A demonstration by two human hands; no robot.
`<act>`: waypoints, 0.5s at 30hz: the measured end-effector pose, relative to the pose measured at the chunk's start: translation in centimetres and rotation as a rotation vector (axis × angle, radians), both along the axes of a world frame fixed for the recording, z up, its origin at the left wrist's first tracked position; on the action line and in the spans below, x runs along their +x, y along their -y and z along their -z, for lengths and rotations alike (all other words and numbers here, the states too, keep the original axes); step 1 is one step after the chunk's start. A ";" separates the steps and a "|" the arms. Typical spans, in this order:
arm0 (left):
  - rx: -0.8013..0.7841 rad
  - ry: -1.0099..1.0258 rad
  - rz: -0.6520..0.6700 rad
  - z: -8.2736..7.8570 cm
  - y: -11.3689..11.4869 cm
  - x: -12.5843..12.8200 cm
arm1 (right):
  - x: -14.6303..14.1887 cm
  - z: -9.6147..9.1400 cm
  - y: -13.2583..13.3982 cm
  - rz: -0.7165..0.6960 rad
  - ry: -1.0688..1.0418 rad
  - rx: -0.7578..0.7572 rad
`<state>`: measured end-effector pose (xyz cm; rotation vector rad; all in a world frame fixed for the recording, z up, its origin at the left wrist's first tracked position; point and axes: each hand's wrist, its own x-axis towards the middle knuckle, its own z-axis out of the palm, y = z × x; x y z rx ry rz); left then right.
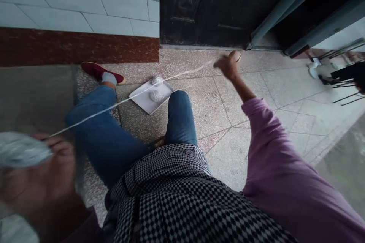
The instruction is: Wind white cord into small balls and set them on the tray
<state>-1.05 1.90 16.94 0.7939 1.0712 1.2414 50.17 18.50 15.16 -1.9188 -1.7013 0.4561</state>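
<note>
My left hand [54, 171], blurred at the lower left edge, has its fingers closed round a pale bundle of string [23, 150]. From there a white strand [108, 109] runs taut across my lap and up to the right. My right hand [228, 66] is stretched far out at the strand's other end, fingers drawn together at it; the exact grip is too small to make out. Under the strand, between my feet, a shallow white tray [141, 100] lies on the floor with two white balls of string [156, 95] in it.
A dark door [211, 7] and its frame stand ahead, with a tiled wall [76, 0] to the left. My red shoe [94, 70] rests beside the brown skirting. A person's dark-clothed leg [342, 73] and metal-legged seats show at the far right.
</note>
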 end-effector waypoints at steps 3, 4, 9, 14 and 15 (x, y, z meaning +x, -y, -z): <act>-0.019 -0.043 0.047 2.4 -1.8 3.6 | -1.6 4.8 3.6 -0.008 -0.088 -0.152; -0.029 -0.060 0.064 3.4 -2.4 4.5 | -2.9 6.4 4.8 -0.028 -0.123 -0.172; -0.091 -0.127 0.043 9.6 -3.8 5.3 | -13.8 11.5 7.7 -0.275 -0.404 -0.171; -0.168 -0.063 0.003 12.2 -3.6 4.7 | -24.5 14.6 9.5 -0.563 -0.819 -0.335; -0.174 -0.049 -0.023 12.1 -3.6 4.7 | -25.4 15.1 10.4 -0.586 -0.857 -0.422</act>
